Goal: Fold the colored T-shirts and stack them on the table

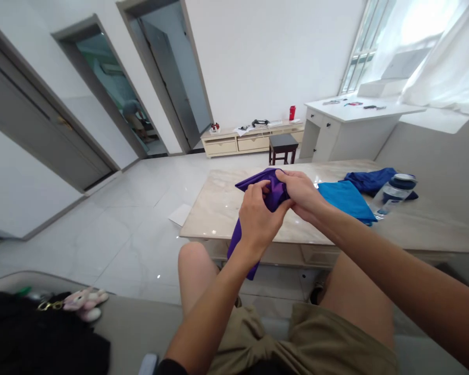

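Observation:
A piece of shiny purple cloth (275, 191) is bunched between my two hands, above the near edge of the marble-topped table (207, 203). Its lower part hangs down past the table edge behind my left forearm. My left hand (258, 216) is curled around the cloth from the near side, thumb towards the right. My right hand (299, 191) pinches the cloth at its right side, with the thumb on top. To the right of my hands lies a folded bright blue cloth (346, 200) on the table. What sits inside the purple folds is hidden.
A clear bottle (393, 195) with a dark lid leans beside a crumpled dark blue cloth (369, 180). Beyond the table stand a dark stool (283, 143), a low cabinet (222, 148) and a white desk (346, 125). Through a doorway, a person (133, 112) bends over.

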Action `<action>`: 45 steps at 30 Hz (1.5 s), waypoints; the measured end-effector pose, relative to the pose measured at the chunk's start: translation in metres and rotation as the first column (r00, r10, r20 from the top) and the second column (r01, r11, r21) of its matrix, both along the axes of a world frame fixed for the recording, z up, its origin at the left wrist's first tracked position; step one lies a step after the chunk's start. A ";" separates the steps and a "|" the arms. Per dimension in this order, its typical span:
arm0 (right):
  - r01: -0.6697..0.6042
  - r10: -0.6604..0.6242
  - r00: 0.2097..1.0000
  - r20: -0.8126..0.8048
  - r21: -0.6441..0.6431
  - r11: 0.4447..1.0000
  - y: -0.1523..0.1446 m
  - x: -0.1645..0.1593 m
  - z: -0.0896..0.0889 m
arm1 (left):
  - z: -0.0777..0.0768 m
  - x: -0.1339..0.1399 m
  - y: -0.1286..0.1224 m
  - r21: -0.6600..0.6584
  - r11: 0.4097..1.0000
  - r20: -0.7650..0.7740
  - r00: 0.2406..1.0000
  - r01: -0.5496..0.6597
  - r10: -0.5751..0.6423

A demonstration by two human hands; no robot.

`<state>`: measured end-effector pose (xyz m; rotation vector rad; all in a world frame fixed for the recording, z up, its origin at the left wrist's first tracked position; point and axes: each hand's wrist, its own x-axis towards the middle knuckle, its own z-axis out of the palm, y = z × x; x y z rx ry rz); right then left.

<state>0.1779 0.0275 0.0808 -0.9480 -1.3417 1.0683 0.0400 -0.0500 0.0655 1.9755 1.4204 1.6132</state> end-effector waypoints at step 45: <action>-0.471 0.102 0.116 0.988 -0.035 0.881 0.043 0.107 -0.236 | -0.200 -0.210 0.117 -0.560 0.822 -0.715 0.441 0.103 -0.543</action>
